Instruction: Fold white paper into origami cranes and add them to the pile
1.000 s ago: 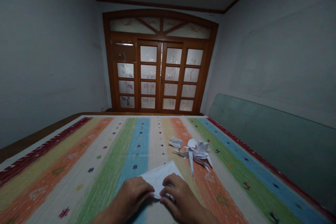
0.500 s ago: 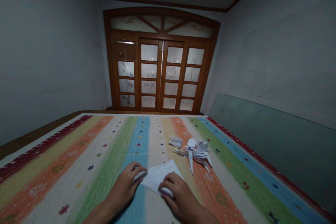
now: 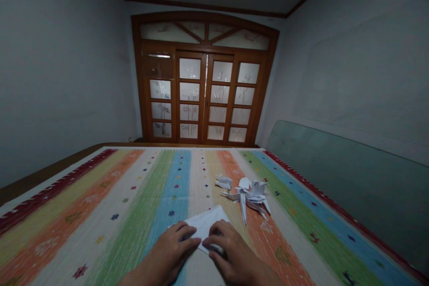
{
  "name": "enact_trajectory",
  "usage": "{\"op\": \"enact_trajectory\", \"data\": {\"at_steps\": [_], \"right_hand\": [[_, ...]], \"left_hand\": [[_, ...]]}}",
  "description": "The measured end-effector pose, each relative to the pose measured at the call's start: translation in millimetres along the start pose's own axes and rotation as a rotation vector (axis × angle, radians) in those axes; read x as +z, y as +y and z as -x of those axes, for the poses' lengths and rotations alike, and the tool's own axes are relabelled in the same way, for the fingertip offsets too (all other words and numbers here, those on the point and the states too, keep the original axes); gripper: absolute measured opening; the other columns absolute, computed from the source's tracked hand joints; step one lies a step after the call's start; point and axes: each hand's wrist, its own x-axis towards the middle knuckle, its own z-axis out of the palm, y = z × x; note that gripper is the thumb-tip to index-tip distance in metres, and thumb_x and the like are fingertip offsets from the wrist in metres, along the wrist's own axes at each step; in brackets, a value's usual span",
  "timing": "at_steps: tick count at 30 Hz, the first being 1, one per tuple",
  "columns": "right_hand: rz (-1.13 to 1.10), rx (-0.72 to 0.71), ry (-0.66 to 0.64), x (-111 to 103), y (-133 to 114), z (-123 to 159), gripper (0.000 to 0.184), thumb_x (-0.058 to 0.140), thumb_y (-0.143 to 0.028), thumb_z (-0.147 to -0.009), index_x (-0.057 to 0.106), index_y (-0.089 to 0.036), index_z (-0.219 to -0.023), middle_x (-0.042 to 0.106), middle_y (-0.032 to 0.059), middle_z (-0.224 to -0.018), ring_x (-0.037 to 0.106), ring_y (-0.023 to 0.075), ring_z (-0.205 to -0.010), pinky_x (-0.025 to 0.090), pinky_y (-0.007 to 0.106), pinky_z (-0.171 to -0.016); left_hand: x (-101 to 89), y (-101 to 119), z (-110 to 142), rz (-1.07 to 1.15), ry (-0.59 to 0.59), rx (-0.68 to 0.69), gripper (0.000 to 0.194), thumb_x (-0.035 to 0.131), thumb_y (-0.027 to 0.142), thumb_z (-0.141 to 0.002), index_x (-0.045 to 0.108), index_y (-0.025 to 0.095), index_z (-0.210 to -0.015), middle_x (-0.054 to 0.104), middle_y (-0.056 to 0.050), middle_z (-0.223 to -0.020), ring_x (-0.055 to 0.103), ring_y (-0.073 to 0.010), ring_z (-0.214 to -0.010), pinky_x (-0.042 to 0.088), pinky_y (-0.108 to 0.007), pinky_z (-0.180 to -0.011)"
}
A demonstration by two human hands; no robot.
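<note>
A folded sheet of white paper lies on the striped tablecloth in front of me, partly covered by both hands. My left hand grips its left side, with the thumb and fingers pointing to the right. On the near right part of the paper, my right hand has its fingers curled round a folded edge. The two thumbs are close together near the paper's middle. Beyond the right hand lie several folded white paper figures in a cluster, and a smaller paper figure sits just left of them.
A tablecloth with coloured stripes covers the table. Along the right side runs a pale green panel, like a chair or bench back. Wooden sliding doors with glass panes stand behind the table's far edge.
My left hand has moved right and slightly nearer, from the paper's left corner towards its middle, close to my right hand. The right hand has stayed almost in place.
</note>
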Motion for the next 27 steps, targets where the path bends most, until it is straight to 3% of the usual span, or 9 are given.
{"op": "enact_trajectory", "data": {"at_steps": [6, 10, 15, 19, 23, 27], "right_hand": [[0.073, 0.152, -0.077, -26.0, 12.0, -0.5, 0.063, 0.076, -0.03, -0.077, 0.059, -0.024, -0.137, 0.047, 0.0152, -0.149, 0.044, 0.035, -0.136, 0.035, 0.052, -0.116], [0.063, 0.15, -0.104, -32.9, 17.2, 1.0, 0.062, 0.072, -0.029, -0.08, 0.057, -0.021, -0.14, 0.044, 0.0172, -0.152, 0.043, 0.0342, -0.14, 0.035, 0.051, -0.117], [0.033, 0.034, 0.034, -27.1, 20.2, -1.1, 0.036, 0.068, -0.019, -0.081, 0.069, -0.022, -0.117, 0.064, 0.0105, -0.123, 0.061, 0.0247, -0.112, 0.049, 0.038, -0.1], [0.091, -0.093, 0.135, -18.7, 25.5, -4.8, 0.014, 0.063, -0.017, -0.087, 0.071, -0.02, -0.098, 0.07, 0.0069, -0.101, 0.063, 0.0212, -0.095, 0.049, 0.033, -0.084], [0.21, -0.244, 0.303, -13.9, 23.2, -9.6, 0.015, 0.054, -0.016, -0.095, 0.069, -0.019, -0.09, 0.071, 0.0058, -0.089, 0.06, 0.0208, -0.085, 0.044, 0.036, -0.08], [0.223, -0.371, 0.439, -13.3, 12.0, -11.0, 0.013, 0.054, -0.015, -0.097, 0.066, -0.02, -0.092, 0.07, 0.0029, -0.081, 0.058, 0.0198, -0.08, 0.042, 0.037, -0.082]], "left_hand": [[-5.1, -3.6, -2.7, 0.0, 0.035, 0.015, 0.03, 0.055, 0.016, -0.099, 0.068, 0.03, -0.122, 0.073, -0.005, -0.125, 0.065, -0.0241, -0.114, 0.056, -0.039, -0.097], [-4.9, -3.4, -3.6, -0.009, 0.02, 0.005, 0.03, 0.054, 0.015, -0.099, 0.068, 0.029, -0.121, 0.073, -0.005, -0.124, 0.066, -0.0241, -0.113, 0.057, -0.039, -0.095], [-2.8, -4.2, -2.4, 0.001, 0.03, -0.029, 0.028, 0.056, 0.016, -0.098, 0.068, 0.028, -0.121, 0.073, -0.007, -0.121, 0.066, -0.0255, -0.112, 0.056, -0.041, -0.096], [-2.8, -5.1, -2.2, 0.011, 0.028, -0.055, 0.031, 0.061, 0.016, -0.095, 0.067, 0.028, -0.123, 0.073, -0.007, -0.119, 0.066, -0.0264, -0.111, 0.055, -0.043, -0.096], [-5.2, -3.2, -4.4, 0.007, 0.08, -0.056, 0.035, 0.067, 0.015, -0.09, 0.067, 0.028, -0.122, 0.074, -0.007, -0.114, 0.067, -0.027, -0.105, 0.056, -0.043, -0.092], [-9.8, 1.5, -7.0, 0.047, 0.196, -0.042, 0.025, 0.056, 0.012, -0.095, 0.072, 0.026, -0.11, 0.076, -0.006, -0.098, 0.069, -0.0233, -0.091, 0.056, -0.04, -0.088]]}}
